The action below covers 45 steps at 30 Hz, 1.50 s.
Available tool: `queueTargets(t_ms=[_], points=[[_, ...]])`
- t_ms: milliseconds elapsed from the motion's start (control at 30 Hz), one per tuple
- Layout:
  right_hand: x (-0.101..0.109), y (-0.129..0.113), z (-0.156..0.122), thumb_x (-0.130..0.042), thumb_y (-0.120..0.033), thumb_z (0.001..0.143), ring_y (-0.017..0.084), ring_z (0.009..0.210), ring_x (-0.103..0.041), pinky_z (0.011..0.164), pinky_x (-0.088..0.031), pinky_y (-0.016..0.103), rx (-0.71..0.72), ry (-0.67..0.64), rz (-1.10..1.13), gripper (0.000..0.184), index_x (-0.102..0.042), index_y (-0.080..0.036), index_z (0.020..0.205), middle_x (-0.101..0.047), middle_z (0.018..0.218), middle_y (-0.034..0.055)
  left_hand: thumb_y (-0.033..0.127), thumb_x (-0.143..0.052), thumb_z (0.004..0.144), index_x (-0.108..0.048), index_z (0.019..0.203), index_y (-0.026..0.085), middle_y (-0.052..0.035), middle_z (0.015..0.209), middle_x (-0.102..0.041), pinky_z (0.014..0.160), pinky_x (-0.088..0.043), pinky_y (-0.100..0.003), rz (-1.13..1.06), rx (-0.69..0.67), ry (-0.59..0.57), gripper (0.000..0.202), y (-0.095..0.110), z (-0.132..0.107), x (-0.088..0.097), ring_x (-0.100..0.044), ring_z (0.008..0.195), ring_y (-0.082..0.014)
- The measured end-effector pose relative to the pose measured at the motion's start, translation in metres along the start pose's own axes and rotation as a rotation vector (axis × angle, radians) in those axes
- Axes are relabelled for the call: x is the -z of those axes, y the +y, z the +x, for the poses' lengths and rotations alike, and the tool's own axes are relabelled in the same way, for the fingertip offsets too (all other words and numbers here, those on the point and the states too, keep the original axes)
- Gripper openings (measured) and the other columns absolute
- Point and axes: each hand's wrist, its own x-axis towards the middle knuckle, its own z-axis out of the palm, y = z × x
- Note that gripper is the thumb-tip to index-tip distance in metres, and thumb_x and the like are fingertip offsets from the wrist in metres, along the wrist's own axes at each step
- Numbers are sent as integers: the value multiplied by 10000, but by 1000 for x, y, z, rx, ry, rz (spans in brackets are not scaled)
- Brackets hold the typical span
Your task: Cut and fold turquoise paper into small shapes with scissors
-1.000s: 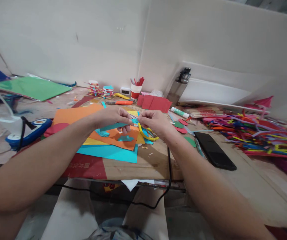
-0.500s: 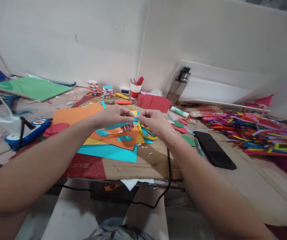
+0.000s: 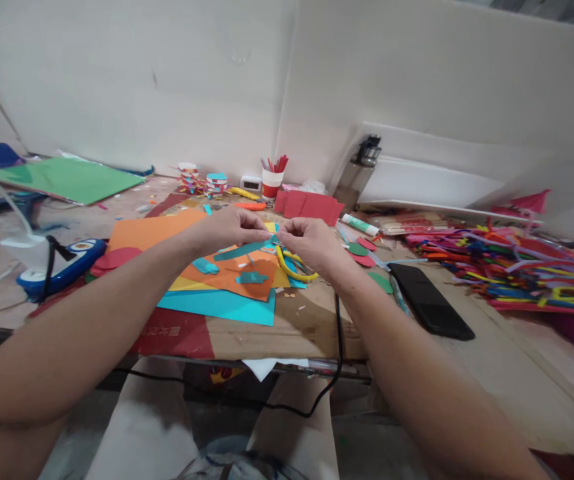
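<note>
Both my hands meet above a pile of coloured paper at the middle of the table. My left hand (image 3: 229,229) is closed in a pinch on a long teal paper strip (image 3: 239,251), which slants down to the left. My right hand (image 3: 307,241) is closed too, its fingertips pinching the same strip's right end. Under the hands lie an orange sheet (image 3: 227,275) with small teal cut-outs (image 3: 251,277), a turquoise sheet (image 3: 217,305), and a yellow-handled pair of scissors (image 3: 294,269).
A black phone (image 3: 429,300) lies to the right, beside a heap of coloured pipe cleaners (image 3: 511,267). A glue stick (image 3: 359,224), red paper stack (image 3: 307,205), pen cup (image 3: 272,179), water bottle (image 3: 354,175), green sheet (image 3: 64,177) and blue device (image 3: 61,263) surround the paper pile. A black cable (image 3: 337,337) hangs over the front edge.
Both hands rose slightly with the teal strip; its right end is lifted higher between the fingertips. Nothing else moved.
</note>
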Motion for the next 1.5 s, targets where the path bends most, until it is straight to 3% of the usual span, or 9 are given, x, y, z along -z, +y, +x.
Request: queueTargets(t_ms=[233,367,500,800,1000,1200,1500], points=[[1,4,2,-574,-292,752,86,557,-404,535,-297,245,-19,22,27,161,-589,-163,658,-504,596,-34,373,-654,804,-718,751,159,-8,660,-652,527,-374,-202,-131,84,-61,229,-2,-1,3,-508,558,-88],[-1,7,3,-573,-274,741,87,560,-408,540,-304,243,-6,31,50,140,-590,-161,660,-509,600,-35,328,-680,793,-730,811,145,-49,729,-714,531,-430,-203,-208,143,-98,190,0,-2,0,-582,583,-104],[-4,9,5,-596,-287,759,85,556,-408,553,-332,242,11,42,73,157,-588,-162,663,-513,601,-35,310,-710,769,-715,781,128,-62,696,-720,587,-503,-230,-267,153,-65,183,-1,-3,-2,-625,591,-120],[-9,20,18,-586,-526,857,94,621,-517,587,-454,232,-95,145,539,370,-600,-158,816,-582,749,28,308,-686,789,-681,710,129,-66,683,-719,608,-537,-244,-333,148,40,196,-15,6,-3,-646,583,-116],[-16,23,16,-664,-394,783,89,597,-499,582,-419,233,-6,110,374,237,-592,-169,788,-563,696,-20,312,-684,792,-676,719,127,-50,652,-704,607,-538,-244,-317,119,42,199,-15,5,-5,-630,559,-109],[-18,24,14,-628,-349,765,89,563,-444,563,-376,242,49,116,235,190,-574,-172,724,-544,633,-33,322,-682,798,-680,725,129,-47,651,-706,567,-518,-211,-242,114,43,206,-8,1,-5,-630,568,-107],[-23,25,13,-618,-396,763,115,625,-508,605,-403,252,127,220,220,221,-572,-179,759,-583,694,-7,311,-652,814,-682,728,138,-48,626,-697,556,-503,-210,-194,116,52,196,-7,3,-4,-626,559,-112]])
